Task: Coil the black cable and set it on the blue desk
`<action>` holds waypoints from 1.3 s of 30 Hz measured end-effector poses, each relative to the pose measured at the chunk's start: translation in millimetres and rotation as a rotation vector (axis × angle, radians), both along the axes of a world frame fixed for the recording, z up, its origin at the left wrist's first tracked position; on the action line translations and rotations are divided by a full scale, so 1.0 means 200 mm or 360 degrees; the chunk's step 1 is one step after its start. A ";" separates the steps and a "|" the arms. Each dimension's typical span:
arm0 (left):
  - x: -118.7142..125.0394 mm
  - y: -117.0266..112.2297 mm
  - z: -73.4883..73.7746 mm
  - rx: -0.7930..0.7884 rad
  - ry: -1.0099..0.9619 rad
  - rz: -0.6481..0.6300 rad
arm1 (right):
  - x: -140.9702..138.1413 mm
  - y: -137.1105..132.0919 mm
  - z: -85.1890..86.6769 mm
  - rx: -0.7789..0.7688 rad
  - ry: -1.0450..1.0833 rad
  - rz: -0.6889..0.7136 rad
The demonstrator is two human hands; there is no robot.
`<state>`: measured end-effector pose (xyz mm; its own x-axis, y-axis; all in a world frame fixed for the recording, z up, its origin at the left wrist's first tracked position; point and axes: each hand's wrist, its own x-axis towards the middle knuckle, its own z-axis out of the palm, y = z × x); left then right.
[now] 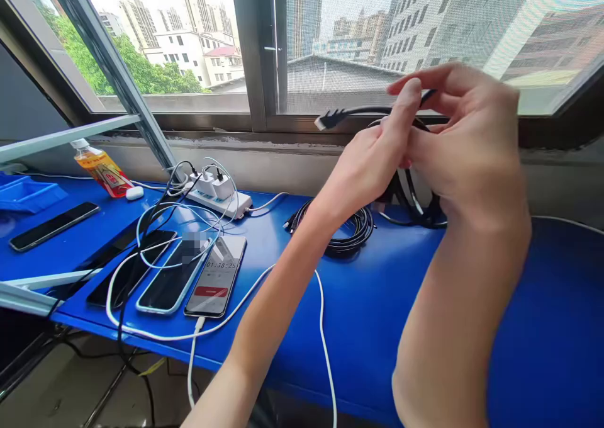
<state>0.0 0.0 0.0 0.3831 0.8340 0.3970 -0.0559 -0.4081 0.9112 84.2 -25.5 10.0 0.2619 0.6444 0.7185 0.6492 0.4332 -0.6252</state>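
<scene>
Above the blue table, both my hands hold a black cable in front of the window. Its plug end sticks out to the left, with a pale tip. My left hand is closed round the cable, and its fingers are mostly hidden. Just right of it, slightly blurred, my right hand pinches the cable with bent fingers. Dark loops show below the hands; whether they hang or rest on the table I cannot tell. A coiled black cable lies on the table behind my left forearm.
Several phones lie at left, one showing a timer and plugged into a white cable. Behind them is a power strip with chargers and tangled cords. A bottle, a blue tray and a metal frame stand further left.
</scene>
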 end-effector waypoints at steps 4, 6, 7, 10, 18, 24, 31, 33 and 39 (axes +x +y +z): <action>-0.02 0.03 0.01 -0.0093 -0.0149 -0.0060 | -0.01 -0.04 0.03 -0.0063 -0.0131 0.0058; -0.04 0.04 0.02 -0.0131 -0.0190 -0.0033 | -0.01 -0.06 0.04 -0.0103 -0.0096 0.0138; -0.05 0.05 0.02 -0.0138 -0.0213 -0.0001 | -0.01 -0.06 0.04 -0.0100 -0.0078 0.0180; -0.06 0.05 0.02 -0.0111 -0.0280 0.0097 | 0.01 -0.07 0.04 -0.0072 -0.0060 0.0278; -0.14 0.09 0.05 -0.0216 -0.0518 0.0341 | 0.08 -0.06 0.00 -0.0100 0.0070 0.0404; -0.24 0.10 0.07 -0.0267 -0.0656 0.0486 | 0.16 -0.01 -0.03 -0.0235 0.0160 0.0177; -0.26 0.08 0.08 -0.0200 -0.0719 0.0652 | 0.13 0.01 -0.03 -0.0474 0.0161 0.0075; -0.24 0.06 0.08 -0.0187 -0.0734 0.0579 | 0.08 0.01 -0.03 -0.0569 0.0130 0.0203; -0.16 0.02 0.06 -0.0232 -0.0687 0.0311 | -0.05 0.08 -0.05 -0.0453 0.0467 0.0341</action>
